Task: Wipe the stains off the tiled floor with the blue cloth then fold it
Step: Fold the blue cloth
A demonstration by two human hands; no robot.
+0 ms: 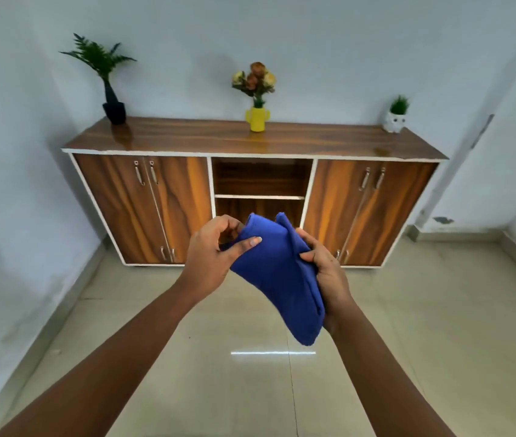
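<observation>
Folding stage: blue cloth [277,279] held in mid-air above the tiled floor [187,389].
Left hand [211,252] pinches its 11 o'clock corner; right hand [326,272] clasps the 3 o'clock edge. Advised: align edges before creasing.

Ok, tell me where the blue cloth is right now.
In the head view the blue cloth sits centre frame, held off the floor between the left hand and right hand, in front of the wooden cabinet.
</observation>
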